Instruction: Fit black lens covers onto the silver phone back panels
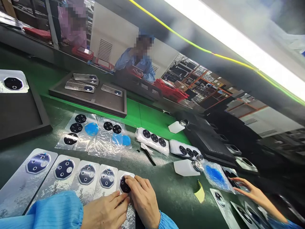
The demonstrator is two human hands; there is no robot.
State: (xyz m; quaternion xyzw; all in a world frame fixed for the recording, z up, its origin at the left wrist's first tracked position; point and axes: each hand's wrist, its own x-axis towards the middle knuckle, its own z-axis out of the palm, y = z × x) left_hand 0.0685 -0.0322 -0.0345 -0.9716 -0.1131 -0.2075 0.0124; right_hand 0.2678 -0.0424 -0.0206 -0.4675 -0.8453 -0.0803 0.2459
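Your right hand (146, 198) is over the fifth panel (129, 214), fingers bent onto the black octagon (123, 185) near its top end; whether they pinch its edge or just press, I can't tell from here. And your left hand (106, 211), it's unclenched, fingers stretched forward, tips resting on that same panel just below the octagon. So the panel lies flat on the dark table (164, 194), right under both hands.

Out to your left, four more silver panels (79, 190) line up side by side, each with an octagonal camera patch and a small blue tab. Beyond the row, clear sheets (100, 143) carry black octagons and blue pieces. Next along, two white stacks (152, 141) bear three black octagons apiece, dark tweezers (148, 155) lying just in front. Over to the right, here's a white bottle (184, 167), then a curled yellow scrap (199, 191), and a co-worker's hand (252, 192) beside a clear bag with blue inside (215, 173). Farther back, a black tray (107, 103) holds several more panels.
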